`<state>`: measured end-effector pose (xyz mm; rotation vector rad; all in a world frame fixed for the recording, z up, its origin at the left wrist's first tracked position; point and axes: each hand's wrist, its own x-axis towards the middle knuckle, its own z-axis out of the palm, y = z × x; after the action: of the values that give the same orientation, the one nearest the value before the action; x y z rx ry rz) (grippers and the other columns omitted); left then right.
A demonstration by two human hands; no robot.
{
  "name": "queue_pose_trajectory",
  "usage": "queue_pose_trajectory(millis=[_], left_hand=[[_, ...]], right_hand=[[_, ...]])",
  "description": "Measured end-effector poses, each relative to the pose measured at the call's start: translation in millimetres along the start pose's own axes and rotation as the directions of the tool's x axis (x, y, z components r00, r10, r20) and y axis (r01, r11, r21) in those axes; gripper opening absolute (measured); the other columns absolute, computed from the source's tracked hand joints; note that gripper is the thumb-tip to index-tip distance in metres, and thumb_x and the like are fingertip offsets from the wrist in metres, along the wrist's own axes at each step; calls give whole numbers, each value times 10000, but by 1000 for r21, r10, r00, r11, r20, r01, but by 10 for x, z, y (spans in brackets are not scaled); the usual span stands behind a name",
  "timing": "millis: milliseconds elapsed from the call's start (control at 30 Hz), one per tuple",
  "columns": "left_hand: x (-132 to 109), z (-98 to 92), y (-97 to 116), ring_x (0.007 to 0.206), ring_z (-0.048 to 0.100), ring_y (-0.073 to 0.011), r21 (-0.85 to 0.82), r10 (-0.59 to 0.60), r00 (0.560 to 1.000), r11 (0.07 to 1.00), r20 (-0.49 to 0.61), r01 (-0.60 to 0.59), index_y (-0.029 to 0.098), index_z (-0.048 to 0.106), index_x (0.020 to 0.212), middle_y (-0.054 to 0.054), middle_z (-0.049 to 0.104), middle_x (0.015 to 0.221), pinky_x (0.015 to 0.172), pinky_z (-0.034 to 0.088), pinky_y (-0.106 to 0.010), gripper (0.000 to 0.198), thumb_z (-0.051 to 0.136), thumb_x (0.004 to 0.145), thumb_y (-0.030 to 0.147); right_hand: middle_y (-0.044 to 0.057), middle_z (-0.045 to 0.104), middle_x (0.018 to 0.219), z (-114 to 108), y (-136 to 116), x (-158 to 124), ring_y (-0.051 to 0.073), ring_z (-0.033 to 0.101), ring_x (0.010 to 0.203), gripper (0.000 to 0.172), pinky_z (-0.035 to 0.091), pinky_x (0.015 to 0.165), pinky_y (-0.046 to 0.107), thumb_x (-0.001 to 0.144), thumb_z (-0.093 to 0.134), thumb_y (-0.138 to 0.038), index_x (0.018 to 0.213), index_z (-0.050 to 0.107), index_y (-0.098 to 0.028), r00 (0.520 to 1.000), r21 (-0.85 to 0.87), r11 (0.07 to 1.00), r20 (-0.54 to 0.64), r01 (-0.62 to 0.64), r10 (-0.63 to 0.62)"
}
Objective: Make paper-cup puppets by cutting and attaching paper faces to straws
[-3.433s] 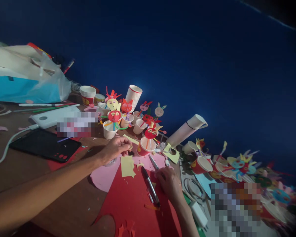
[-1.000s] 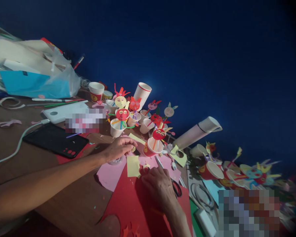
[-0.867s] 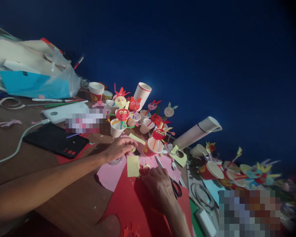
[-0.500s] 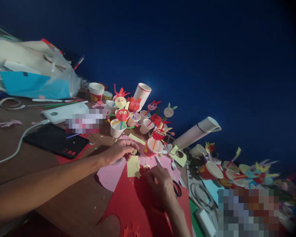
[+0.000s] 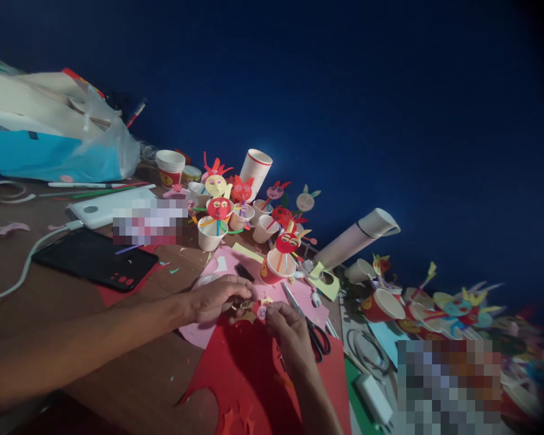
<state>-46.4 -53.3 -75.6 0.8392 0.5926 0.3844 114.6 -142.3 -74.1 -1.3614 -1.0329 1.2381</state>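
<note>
Near the middle, my left hand pinches a small yellow paper piece with dark marks on it. Close beside it on the right, my right hand has thumb and finger closed on a small pink round piece with a drawn face. Both hands are above red paper and pink paper. Scissors with black handles lie just right of my right hand. Behind the hands stands a red cup with a red paper face on straws.
More cups with paper figures stand behind, near a cup stack. A white flask leans at the wall. On the left are a black phone, a white power bank and a plastic bag. Further cups sit right.
My right hand has moved up from the red paper to beside my left hand, and the pink piece now shows at its fingertips. The scissors are more exposed. The view has shifted slightly.
</note>
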Motion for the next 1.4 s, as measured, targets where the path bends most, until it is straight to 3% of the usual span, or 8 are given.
queue_pose_trajectory(millis=[267,467,933,1133,1300,1400], left_hand=[[-19,31,-43,418,408,-60,118,14,999,993,43,-19,136,542,711,18,547,567,378,292,-182,240,622,693,361],[-16,28,-83,424,378,-42,154,29,996,987,85,-42,146,551,787,57,502,578,411,297,-182,248,674,665,323],[-21,50,-58,372,366,-54,370,138,990,919,18,-135,151,528,698,64,451,470,375,259,-182,152,571,676,295],[-8,29,-93,385,372,-58,418,125,992,901,7,-117,151,533,715,62,457,496,372,255,-181,121,553,677,264],[6,27,-98,397,365,-57,424,178,984,890,23,-171,145,539,693,61,452,486,401,269,-187,116,555,675,259],[-6,48,-76,396,363,-56,413,148,989,900,5,-137,144,545,712,60,458,500,389,264,-182,153,565,673,291]], right_hand=[[-60,416,526,27,68,35,75,316,493,245,258,479,202,772,590,-356,625,544,-166,995,-49,997,-68,64,-68],[-68,400,528,40,110,39,74,302,473,275,236,464,198,759,592,-430,674,553,-171,994,-21,1000,-110,14,-16],[-42,460,552,48,45,35,99,404,551,281,318,550,213,810,526,-376,621,532,-168,985,-170,973,-44,159,-168],[-37,493,579,92,24,37,97,407,553,172,323,536,210,738,605,-304,652,583,-156,994,-186,980,-59,75,-88],[-37,502,577,112,48,36,99,416,551,159,326,518,204,742,596,-285,649,579,-157,986,-235,967,-109,96,-124],[-38,511,573,114,62,35,104,427,548,161,329,510,204,746,589,-290,651,582,-161,981,-271,958,-136,97,-138]])
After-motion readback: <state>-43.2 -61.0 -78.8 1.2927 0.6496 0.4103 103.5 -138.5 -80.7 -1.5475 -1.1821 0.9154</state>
